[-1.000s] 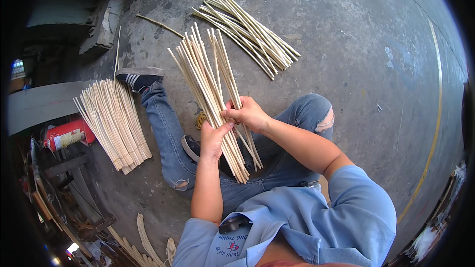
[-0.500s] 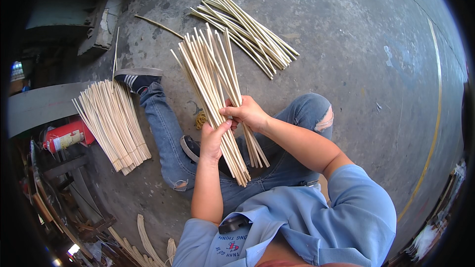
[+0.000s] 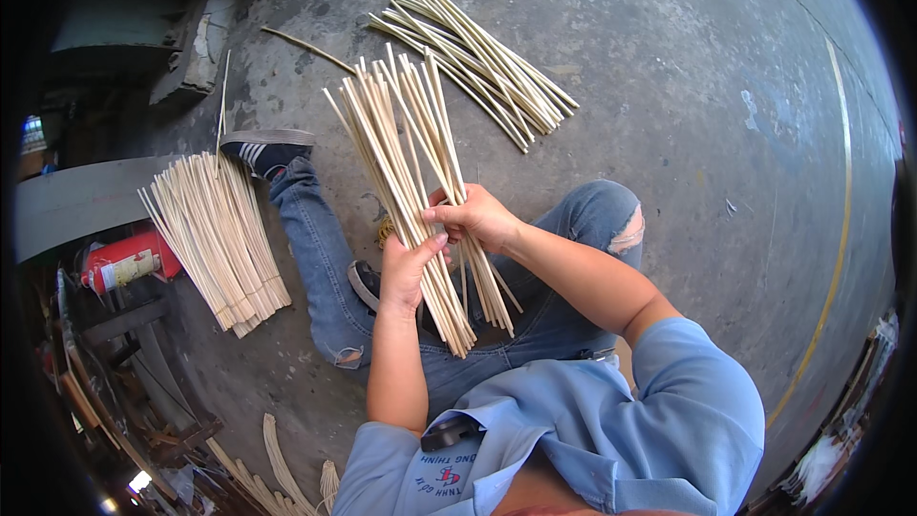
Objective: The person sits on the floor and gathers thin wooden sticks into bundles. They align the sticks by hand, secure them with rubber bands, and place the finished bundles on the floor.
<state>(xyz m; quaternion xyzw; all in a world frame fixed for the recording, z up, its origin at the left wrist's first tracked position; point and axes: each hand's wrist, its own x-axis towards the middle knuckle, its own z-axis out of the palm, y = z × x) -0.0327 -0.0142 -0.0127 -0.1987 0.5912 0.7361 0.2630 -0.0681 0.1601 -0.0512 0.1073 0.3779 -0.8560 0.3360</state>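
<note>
Slim pale wooden sticks, like rattan or cane, are split between my hands above my lap. My left hand (image 3: 409,269) is wrapped round one bunch of sticks (image 3: 384,155), its thumb lying along them. Just above and to the right, my right hand (image 3: 480,220) grips a second bunch of sticks (image 3: 437,129), its thumb and fingertips touching the left bunch. Both bunches slant away from me, their far ends fanned unevenly. Part of my right fingers is hidden behind the sticks.
On the concrete floor ahead lies a loose pile of sticks (image 3: 478,62), with a single stick (image 3: 308,49) left of it. A large tied bundle (image 3: 222,244) lies at left, beside a red cylinder (image 3: 132,261). My outstretched leg and shoe (image 3: 267,149) lie between.
The two bunches have parted a little at the top, and the right one looks thicker. My left hand and its bunch have shifted slightly left.
</note>
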